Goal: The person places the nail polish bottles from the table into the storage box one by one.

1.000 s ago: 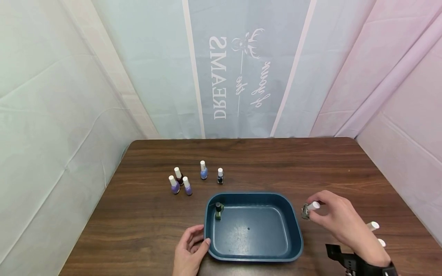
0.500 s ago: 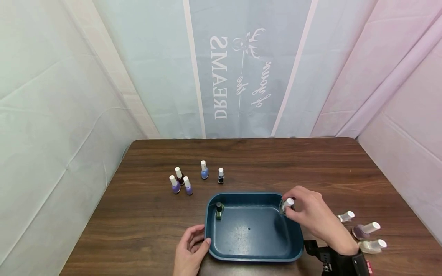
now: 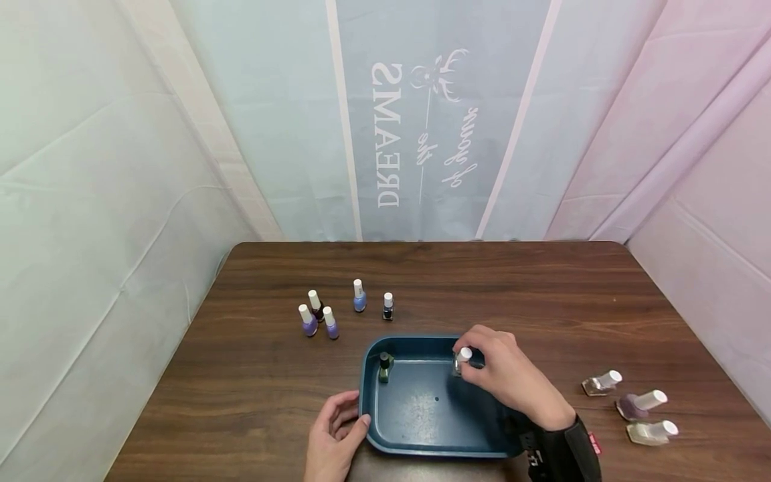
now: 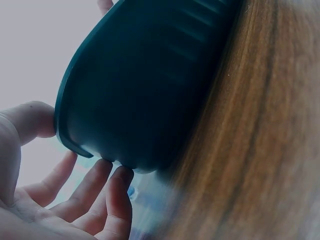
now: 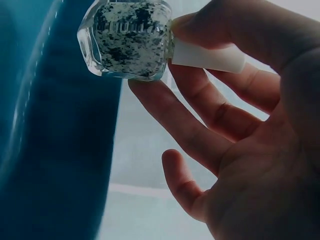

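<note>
The right hand pinches a speckled bottle over the tray; the left hand grips its left rim. 1 green bottle sits inside; 5 far-left bottles and 3 right-side bottles are outside.

Curtain w/ wht lettering hangs bhd table

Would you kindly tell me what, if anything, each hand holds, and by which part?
The right hand pinches a white-capped, flecked glass bottle where cap meets body; the left hand holds a blue rectangular plastic tray by its left end.
</note>
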Tool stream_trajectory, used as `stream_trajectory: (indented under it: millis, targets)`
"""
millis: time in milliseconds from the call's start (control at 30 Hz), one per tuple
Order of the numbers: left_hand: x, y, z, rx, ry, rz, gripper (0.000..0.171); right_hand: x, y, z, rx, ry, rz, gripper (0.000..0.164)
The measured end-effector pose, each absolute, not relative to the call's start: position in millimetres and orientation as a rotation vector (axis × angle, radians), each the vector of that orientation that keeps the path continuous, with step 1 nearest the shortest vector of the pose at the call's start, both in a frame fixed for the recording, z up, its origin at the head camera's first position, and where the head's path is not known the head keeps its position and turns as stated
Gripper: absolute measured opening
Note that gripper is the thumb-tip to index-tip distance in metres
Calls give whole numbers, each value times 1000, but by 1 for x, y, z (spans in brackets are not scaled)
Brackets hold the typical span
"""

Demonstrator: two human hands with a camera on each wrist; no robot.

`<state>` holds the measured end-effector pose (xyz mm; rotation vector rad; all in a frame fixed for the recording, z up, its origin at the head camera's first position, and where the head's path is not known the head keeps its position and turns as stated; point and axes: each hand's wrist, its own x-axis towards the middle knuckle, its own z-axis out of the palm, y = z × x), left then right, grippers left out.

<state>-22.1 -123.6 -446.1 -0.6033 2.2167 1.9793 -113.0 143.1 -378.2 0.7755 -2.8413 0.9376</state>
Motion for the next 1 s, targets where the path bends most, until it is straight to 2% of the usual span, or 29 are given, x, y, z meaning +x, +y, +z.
stream_trajectory:
  millis: [1000]
  targets:
    - [-23,-125,-447,-587,2192,2008,43,-127,79,-391,877,-3043,863,12]
